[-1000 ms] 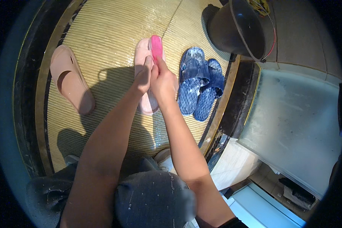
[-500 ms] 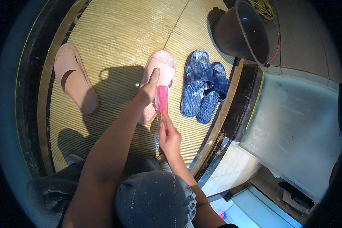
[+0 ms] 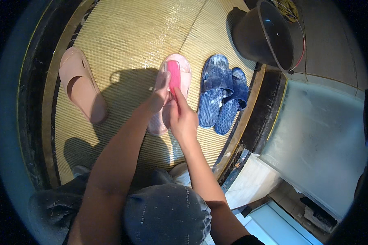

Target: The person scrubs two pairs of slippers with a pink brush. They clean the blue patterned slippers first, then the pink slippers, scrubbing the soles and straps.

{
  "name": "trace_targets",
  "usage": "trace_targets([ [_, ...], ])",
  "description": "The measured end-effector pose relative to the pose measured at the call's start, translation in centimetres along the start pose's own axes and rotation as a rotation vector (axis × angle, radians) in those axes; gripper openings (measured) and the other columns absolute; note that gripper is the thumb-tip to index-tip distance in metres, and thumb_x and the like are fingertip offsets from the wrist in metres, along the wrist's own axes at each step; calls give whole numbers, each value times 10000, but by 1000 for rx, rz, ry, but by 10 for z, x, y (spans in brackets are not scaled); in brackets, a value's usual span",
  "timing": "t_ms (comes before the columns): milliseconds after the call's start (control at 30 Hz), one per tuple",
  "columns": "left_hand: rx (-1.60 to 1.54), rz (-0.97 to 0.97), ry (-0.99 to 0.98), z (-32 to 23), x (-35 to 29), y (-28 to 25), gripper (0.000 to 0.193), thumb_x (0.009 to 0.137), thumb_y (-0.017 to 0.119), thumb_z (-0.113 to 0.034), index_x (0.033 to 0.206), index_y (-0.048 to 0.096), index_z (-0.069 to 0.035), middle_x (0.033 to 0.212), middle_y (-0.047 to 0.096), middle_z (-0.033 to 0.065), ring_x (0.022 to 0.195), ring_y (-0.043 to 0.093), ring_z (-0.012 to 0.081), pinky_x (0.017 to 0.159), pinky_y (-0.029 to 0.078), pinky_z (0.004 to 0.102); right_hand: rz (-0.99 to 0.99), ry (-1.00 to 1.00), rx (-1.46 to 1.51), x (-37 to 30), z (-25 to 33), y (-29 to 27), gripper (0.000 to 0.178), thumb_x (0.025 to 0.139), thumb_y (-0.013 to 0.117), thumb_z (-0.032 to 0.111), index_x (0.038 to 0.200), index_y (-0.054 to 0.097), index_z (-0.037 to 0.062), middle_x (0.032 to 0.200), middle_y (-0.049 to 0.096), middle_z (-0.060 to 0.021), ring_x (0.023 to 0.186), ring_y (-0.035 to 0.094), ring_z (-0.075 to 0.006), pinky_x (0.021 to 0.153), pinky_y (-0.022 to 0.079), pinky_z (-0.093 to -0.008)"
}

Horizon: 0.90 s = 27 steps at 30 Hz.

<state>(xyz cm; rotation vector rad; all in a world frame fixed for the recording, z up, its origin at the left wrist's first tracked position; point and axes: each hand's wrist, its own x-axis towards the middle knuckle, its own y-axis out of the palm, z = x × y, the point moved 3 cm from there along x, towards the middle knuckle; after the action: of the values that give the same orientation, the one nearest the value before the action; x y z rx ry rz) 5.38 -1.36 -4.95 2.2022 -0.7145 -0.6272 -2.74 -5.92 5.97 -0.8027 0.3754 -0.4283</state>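
Note:
A wet pale pink slipper point(image 3: 185, 79) lies on the ribbed floor ahead of me. My left hand point(image 3: 159, 97) is closed on its left side, with the thumb over the strap. In my right hand point(image 3: 185, 122) is the handle of a bright pink brush point(image 3: 174, 73), which lies along the top of the slipper toward its toe. The brush's bristles are hidden beneath it. A second pink slipper point(image 3: 90, 96) rests apart at the left. To the right are two blue-and-white slippers, one nearer point(image 3: 208, 106) and one beside it point(image 3: 229, 112), both with whitish suds.
A dark bucket point(image 3: 249, 36) with a wire handle lies tipped toward the right at the far right. Beyond a dark raised edge point(image 3: 263, 106) is a frosted pale panel point(image 3: 315, 143). My knee point(image 3: 165, 214) is close below my hands.
My right hand has pushed the brush forward, from the slipper's middle up over its strap toward the toe. My left hand still holds the slipper. The view has shifted slightly.

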Motion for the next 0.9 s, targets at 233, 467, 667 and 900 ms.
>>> trace_targets([
  [233,15,0,-264,-4,-8,-11,581,1034,313,-385,1497,171,-65,1433,364,155,1271,443,224,1048,400,370,7,33,24,-51,-4,-6,345,929,554,123,1271,594,106,801,672,-206,662,669,-329,590,515,-398],
  [467,125,0,168,-24,-3,22,575,1032,353,-291,1511,123,-71,1417,385,149,1254,453,213,1043,394,347,-68,-39,-23,41,-9,6,336,927,523,197,1239,607,106,709,646,-228,623,646,-382,588,509,-449],
  [667,169,-89,65,-11,-4,7,602,1026,391,-327,1505,135,-67,1417,405,153,1285,431,223,1069,370,339,8,7,-7,-21,-2,-3,367,940,537,187,1304,570,144,777,662,-228,638,661,-333,598,509,-399],
  [900,345,-76,70,10,-8,-16,541,1005,463,-258,1476,280,-65,1349,492,145,1167,536,211,982,451,308,53,134,21,-40,-5,-4,323,946,540,176,1260,603,134,797,671,-218,686,665,-359,610,510,-432],
])
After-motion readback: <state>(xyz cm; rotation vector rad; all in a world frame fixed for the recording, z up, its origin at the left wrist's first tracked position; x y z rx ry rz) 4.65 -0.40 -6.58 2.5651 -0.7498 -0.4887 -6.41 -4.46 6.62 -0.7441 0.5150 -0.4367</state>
